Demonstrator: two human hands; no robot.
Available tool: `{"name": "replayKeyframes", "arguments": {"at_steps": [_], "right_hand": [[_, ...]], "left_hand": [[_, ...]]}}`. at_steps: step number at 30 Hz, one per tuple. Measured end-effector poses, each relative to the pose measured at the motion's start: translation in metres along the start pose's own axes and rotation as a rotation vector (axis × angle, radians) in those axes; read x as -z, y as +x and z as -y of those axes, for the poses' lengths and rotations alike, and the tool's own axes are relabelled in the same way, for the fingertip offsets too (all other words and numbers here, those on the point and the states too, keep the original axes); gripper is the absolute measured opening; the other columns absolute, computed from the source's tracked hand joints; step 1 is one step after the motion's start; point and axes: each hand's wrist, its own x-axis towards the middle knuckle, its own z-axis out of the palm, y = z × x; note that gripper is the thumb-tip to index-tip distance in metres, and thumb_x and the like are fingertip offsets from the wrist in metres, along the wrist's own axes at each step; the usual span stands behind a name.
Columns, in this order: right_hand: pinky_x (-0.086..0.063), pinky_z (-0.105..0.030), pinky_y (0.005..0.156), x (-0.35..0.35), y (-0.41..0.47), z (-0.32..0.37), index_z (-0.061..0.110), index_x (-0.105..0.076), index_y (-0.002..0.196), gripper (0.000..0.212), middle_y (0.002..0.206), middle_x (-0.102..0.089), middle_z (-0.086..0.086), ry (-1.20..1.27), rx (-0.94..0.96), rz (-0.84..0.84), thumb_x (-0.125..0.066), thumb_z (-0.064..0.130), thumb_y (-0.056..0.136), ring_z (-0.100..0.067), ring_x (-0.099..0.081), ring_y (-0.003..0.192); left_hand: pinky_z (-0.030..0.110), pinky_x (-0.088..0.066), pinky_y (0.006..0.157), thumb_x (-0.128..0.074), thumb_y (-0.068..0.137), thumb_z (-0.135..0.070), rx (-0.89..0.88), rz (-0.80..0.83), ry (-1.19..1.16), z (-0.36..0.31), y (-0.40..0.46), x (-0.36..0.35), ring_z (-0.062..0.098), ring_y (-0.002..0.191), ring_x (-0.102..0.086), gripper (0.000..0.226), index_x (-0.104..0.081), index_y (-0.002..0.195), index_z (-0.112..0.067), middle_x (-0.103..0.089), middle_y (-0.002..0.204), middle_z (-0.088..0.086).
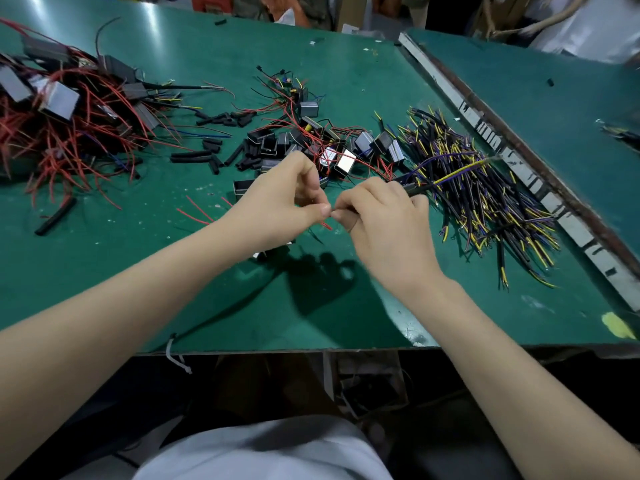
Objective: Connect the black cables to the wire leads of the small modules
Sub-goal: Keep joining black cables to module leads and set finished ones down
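Pinched fingertip to fingertip, the left hand [287, 199] and right hand [381, 220] are held together above the green table mat [242, 306]; a thin black sheathed cable [420, 188] with yellow and purple cores is gripped in the right, while whatever is pinched in the left is hidden, probably a red lead. A splice is judged under way. Twisting the bare ends together is called for next, with small black box modules [346, 162] lying just beyond
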Motion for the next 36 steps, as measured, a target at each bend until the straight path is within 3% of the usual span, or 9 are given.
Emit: {"name": "replayKeyframes", "arguments": {"at_steps": [2,6,9,12,17,20,24,34,36], "right_hand": [[-0.023,-0.032,0.066,-0.004,-0.003,0.004,0.017,-0.067,0.085,0.016,0.087,-0.064,0.001,-0.115,0.039,-0.113,-0.058,0.029,0.091,-0.026,-0.058,0.08],[-0.025,-0.032,0.066,-0.013,-0.006,0.004,0.017,-0.066,0.085,0.012,0.085,-0.064,0.001,-0.134,0.029,-0.187,-0.058,0.025,0.09,-0.026,-0.058,0.077],[-0.03,-0.033,0.065,-0.016,-0.007,0.004,0.016,-0.065,0.085,0.014,0.085,-0.063,0.0,-0.138,0.056,-0.192,-0.056,0.024,0.091,-0.027,-0.057,0.077],[-0.032,-0.036,0.063,-0.02,-0.01,0.002,0.015,-0.065,0.084,0.018,0.083,-0.062,0.0,-0.197,0.105,-0.197,-0.055,0.026,0.094,-0.026,-0.056,0.074],[-0.033,-0.037,0.066,-0.024,-0.009,0.004,0.014,-0.066,0.082,0.018,0.081,-0.063,0.0,-0.197,0.083,-0.218,-0.059,0.026,0.093,-0.025,-0.058,0.075],[-0.033,-0.039,0.068,-0.026,-0.009,0.004,0.015,-0.068,0.085,0.012,0.083,-0.065,0.0,-0.093,0.06,-0.209,-0.064,0.025,0.089,-0.026,-0.059,0.077],[-0.04,-0.039,0.067,-0.025,-0.012,0.0,0.018,-0.073,0.09,0.008,0.086,-0.066,0.002,-0.02,0.099,-0.203,-0.067,0.023,0.088,-0.025,-0.06,0.077],[-0.034,-0.04,0.066,-0.027,-0.015,0.0,0.016,-0.068,0.076,0.014,0.075,-0.062,0.002,-0.051,0.154,-0.237,-0.066,0.019,0.089,-0.024,-0.059,0.073],[-0.031,-0.039,0.067,-0.027,-0.015,-0.001,0.015,-0.066,0.074,0.013,0.075,-0.061,0.001,-0.028,0.149,-0.222,-0.065,0.016,0.087,-0.024,-0.06,0.074]], "left_hand": [[0.027,-0.047,0.075,-0.065,0.084,-0.006,0.025,-0.019,-0.01,0.001,0.001,-0.003,0.016,0.074,-0.062,0.034,-0.037,0.08,-0.026,-0.066,0.077,-0.009],[0.012,-0.041,0.063,-0.063,0.087,-0.014,0.021,-0.055,0.037,0.005,-0.002,-0.007,0.006,0.069,-0.057,0.033,-0.035,0.081,-0.031,-0.065,0.077,-0.014],[0.022,-0.045,0.071,-0.064,0.087,-0.022,0.09,-0.054,-0.016,0.008,-0.002,-0.007,0.0,0.067,-0.055,0.03,-0.037,0.082,-0.032,-0.063,0.079,-0.013],[0.032,-0.047,0.075,-0.069,0.084,-0.024,0.149,-0.047,-0.061,0.011,-0.002,-0.004,0.009,0.071,-0.058,0.03,-0.04,0.083,-0.03,-0.065,0.079,-0.009],[0.033,-0.045,0.07,-0.07,0.083,-0.027,0.217,-0.043,-0.088,0.012,-0.001,-0.003,0.015,0.075,-0.058,0.028,-0.042,0.085,-0.03,-0.068,0.086,0.002],[0.027,-0.042,0.064,-0.071,0.082,-0.029,0.225,-0.009,-0.102,0.011,0.0,0.001,0.011,0.07,-0.057,0.027,-0.045,0.087,-0.029,-0.068,0.084,-0.001],[0.035,-0.049,0.079,-0.075,0.078,-0.028,0.138,0.02,-0.011,0.011,-0.003,0.005,0.011,0.076,-0.062,0.031,-0.045,0.084,-0.031,-0.069,0.081,-0.004],[0.011,-0.04,0.057,-0.078,0.075,-0.029,0.232,0.004,0.031,0.011,-0.002,0.0,0.003,0.063,-0.056,0.034,-0.045,0.082,-0.027,-0.065,0.073,-0.008],[0.015,-0.043,0.065,-0.078,0.075,-0.028,0.251,0.036,0.012,0.01,-0.001,0.0,0.009,0.066,-0.059,0.032,-0.047,0.083,-0.026,-0.067,0.074,-0.004]]}}
